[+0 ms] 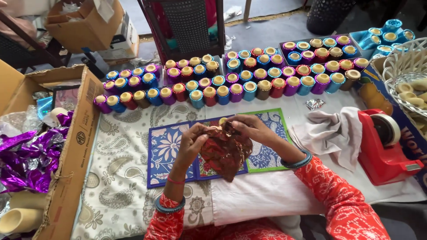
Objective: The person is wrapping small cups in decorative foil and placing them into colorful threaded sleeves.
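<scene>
A crinkled sheet of dark red-brown metallic foil (226,151) is gathered between both hands, held just above a patchwork cloth mat of blue, pink and green floral squares (165,153) on the table (249,195). A pale yellow, candle-like top (222,120) shows just above the foil; whether it sits inside the wrap cannot be told. The left hand (192,143) pinches the foil's left upper edge, its grip closed on the sheet. The right hand (249,129) curls over the top, fingertips pressing the foil inward, so its grip is also clenched on the foil.

Judging from the pose, wrapping well here means keeping the foil taut with one hand while the other folds the edge in small tucks (thin foil tears if dragged, so press rather than pull). Holding the work low over the mat helps steady it.

Behind the mat stand rows of small cylinders wrapped in coloured foil, with pale wax tops (231,86), stretching across the table. To the right lie a crumpled grey-white cloth (333,133) and a red tape dispenser with a roll of tape (382,146), with a white woven basket (393,62) beyond. On the left, an open cardboard box (73,151) holds loose purple foil (26,155) and bare cream-coloured cylinders (20,218).
</scene>
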